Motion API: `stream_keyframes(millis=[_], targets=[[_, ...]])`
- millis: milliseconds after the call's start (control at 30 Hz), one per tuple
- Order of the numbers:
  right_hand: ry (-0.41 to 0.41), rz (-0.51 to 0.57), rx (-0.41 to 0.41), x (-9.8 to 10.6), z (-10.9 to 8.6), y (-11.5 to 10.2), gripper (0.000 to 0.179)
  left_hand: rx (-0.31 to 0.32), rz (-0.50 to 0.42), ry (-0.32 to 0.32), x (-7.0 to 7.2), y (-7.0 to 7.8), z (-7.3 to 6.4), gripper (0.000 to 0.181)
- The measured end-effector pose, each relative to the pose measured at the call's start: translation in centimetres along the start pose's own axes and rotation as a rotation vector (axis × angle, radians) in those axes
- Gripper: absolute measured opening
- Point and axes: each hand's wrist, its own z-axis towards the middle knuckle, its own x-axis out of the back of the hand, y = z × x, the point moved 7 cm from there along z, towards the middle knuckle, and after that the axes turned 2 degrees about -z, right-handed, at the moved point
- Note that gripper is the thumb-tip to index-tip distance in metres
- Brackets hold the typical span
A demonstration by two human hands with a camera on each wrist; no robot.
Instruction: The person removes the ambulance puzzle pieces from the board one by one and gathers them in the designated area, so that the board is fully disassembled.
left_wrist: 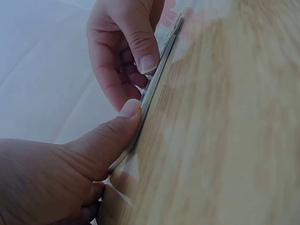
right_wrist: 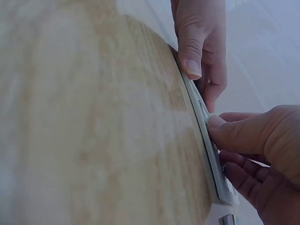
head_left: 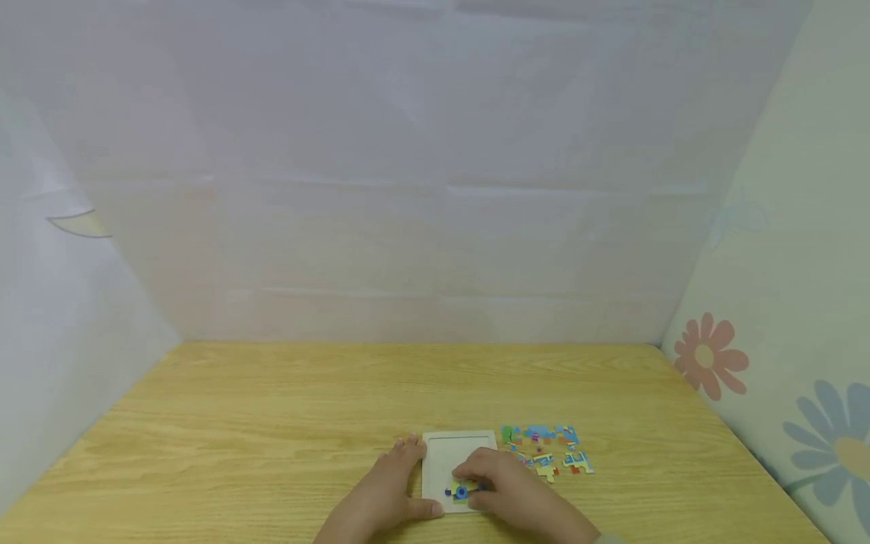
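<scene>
A shallow puzzle tray (head_left: 442,459) with a pale raised rim lies flat near the table's front edge. My left hand (head_left: 389,487) holds it at the left side, thumb on the near-left corner and fingers along the left rim. In the left wrist view, that thumb (left_wrist: 112,136) presses the tray's edge. Over the tray's lower right, my right hand (head_left: 506,487) bends its thumb and fingers round a jigsaw piece (head_left: 483,484), mostly hidden. Beside it in the tray lies a yellow-and-blue section (head_left: 461,493). The right wrist view shows the right thumb (right_wrist: 234,133) low at the tray's edge.
Several loose, colourful jigsaw pieces (head_left: 544,459) lie right of the tray, partly behind the right hand. The wood-grain table (head_left: 272,408) is bounded by a pale back sheet (head_left: 421,249) and side sheets, the right one printed with flowers (head_left: 712,357).
</scene>
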Motion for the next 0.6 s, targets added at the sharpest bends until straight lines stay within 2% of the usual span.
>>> stream_keyframes(millis=[333, 600], targets=[[-0.094, -0.038, -0.147, -0.2, 1.6, -0.2, 0.028, -0.013, 0.002, -0.004, -0.1, 0.0, 0.0, 0.088], [-0.165, -0.069, -0.200, -0.2, 2.7, -1.0, 0.028, -0.023, -0.006, 0.006, 0.1, 0.1, -0.1, 0.086]])
